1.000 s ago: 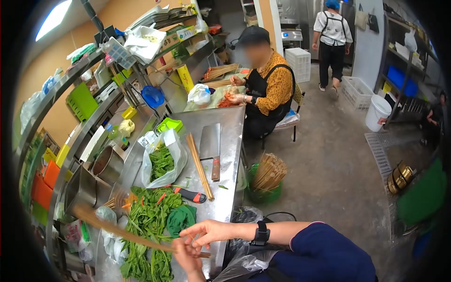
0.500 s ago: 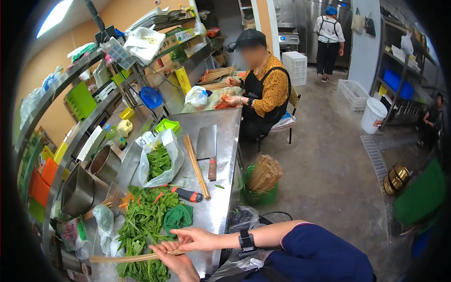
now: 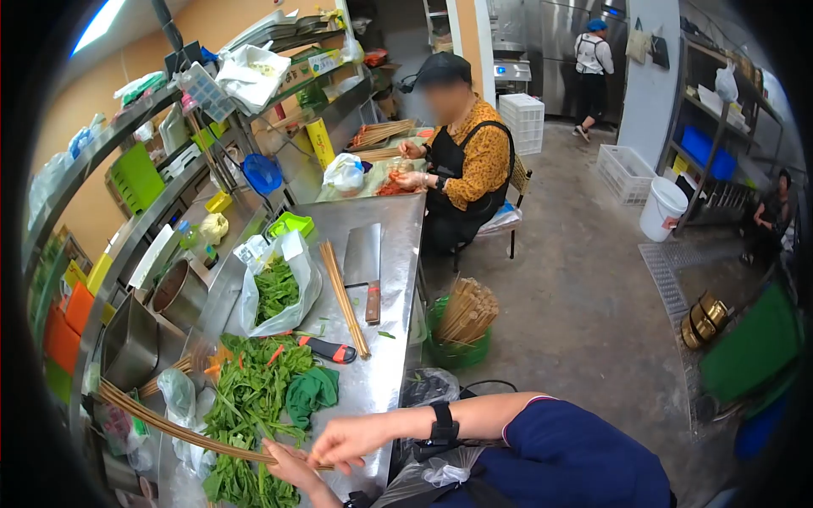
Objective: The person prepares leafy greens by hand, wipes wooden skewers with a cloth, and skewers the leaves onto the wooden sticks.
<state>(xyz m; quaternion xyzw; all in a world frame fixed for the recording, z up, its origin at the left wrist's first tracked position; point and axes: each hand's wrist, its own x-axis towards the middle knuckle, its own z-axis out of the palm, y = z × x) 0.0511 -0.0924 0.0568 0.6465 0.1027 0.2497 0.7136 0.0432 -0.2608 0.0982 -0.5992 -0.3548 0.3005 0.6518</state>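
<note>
My left hand [image 3: 292,471] is closed around a long bundle of bamboo skewers [image 3: 190,436], which reaches out to the left over the greens. At the near end of the bundle, my right hand [image 3: 345,440] has its fingers curled and pinched on the skewer ends; its fingertips partly hide them. Beneath the skewers lies a pile of leafy greens [image 3: 254,398] on the metal table [image 3: 385,339]. Beside the pile are a crumpled green cloth [image 3: 311,396] and a black-and-red handled knife [image 3: 326,349], its blade largely covered by leaves.
A cleaver [image 3: 364,262] and more skewers [image 3: 344,300] lie farther up the table, beside a plastic bag of greens [image 3: 281,292]. A co-worker [image 3: 466,161] sits at the far end. On the floor stands a green basket of sticks [image 3: 464,317]. Metal pots [image 3: 179,288] line the left side.
The skewers' far end has swung up and left, and more of the bundle shows. My right hand's fingers have gone from extended to curled. The person in the background has turned in stride.
</note>
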